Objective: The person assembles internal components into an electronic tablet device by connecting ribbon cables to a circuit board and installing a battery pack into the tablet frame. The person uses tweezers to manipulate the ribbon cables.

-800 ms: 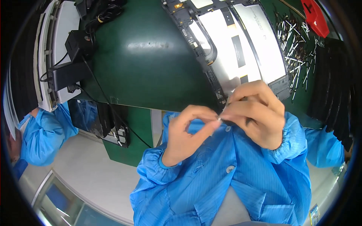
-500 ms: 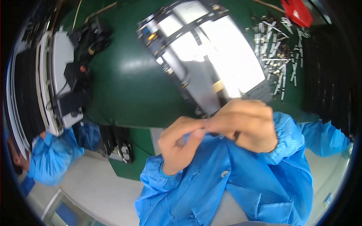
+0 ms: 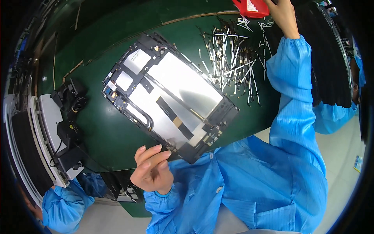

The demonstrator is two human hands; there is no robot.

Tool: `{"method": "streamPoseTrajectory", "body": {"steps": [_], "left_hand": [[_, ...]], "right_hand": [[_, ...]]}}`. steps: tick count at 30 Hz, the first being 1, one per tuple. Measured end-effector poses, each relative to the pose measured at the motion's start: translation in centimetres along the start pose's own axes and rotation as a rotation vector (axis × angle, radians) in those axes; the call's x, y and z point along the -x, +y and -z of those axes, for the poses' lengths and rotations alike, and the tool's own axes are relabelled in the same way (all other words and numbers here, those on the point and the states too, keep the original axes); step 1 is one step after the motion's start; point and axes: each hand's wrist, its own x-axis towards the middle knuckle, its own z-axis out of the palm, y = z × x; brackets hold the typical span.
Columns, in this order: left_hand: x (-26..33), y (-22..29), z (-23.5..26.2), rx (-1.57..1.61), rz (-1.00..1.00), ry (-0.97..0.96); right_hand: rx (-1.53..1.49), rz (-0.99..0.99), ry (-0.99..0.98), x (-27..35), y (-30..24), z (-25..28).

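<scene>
- A red box with a white label on its face sits at the far edge of the green desk, top centre-right, touched by the right hand.
- Two pale rectangular labels lie on the dark frame of the opened tablet back panel, near its far-left corner.

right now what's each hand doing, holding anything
Left hand: fingers curled at the near corner of the opened tablet chassis; a firm grip cannot be told.
Right hand: reaching to the red box, fingers touching its edge; grip cannot be told.
</scene>
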Motion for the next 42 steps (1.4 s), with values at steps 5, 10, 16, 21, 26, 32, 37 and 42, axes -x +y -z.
{"method": "streamPoseTrajectory", "body": {"steps": [5, 10, 16, 21, 26, 32, 37, 42], "left_hand": [[0.1, 0.1, 0.6, -0.05, 0.09, -0.038], [-3.1, -1.0, 0.3, -0.112, 0.069, -0.11], [-3.7, -2.4, 0.3, -0.021, 0.116, -0.206], [-3.2, -3.2, 0.1, 0.065, 0.155, -0.148], [-3.2, -3.4, -0.2, 0.08, 0.155, -0.107], [-3.2, -3.4, -0.2, 0.073, 0.157, -0.11], [-3.1, -3.4, -0.3, 0.078, 0.158, -0.109], [-2.8, -3.5, -0.4, 0.102, 0.163, -0.11]], "right_hand": [[-0.243, 0.284, -0.281, 2.0, 0.5, -0.7], [-0.544, 0.449, -0.646, 11.8, -15.2, 3.9], [-0.81, 0.406, -0.927, 17.5, -18.3, 2.4], [-0.782, 0.554, -0.801, 18.1, -18.0, 1.0], [-0.701, 0.621, -0.808, 18.3, -17.5, 1.0], [-0.696, 0.628, -0.816, 18.3, -17.5, 1.1], [-0.674, 0.702, -0.786, 18.8, -17.4, 0.7], [-0.637, 0.738, -0.709, 19.2, -17.7, 0.7]]}}
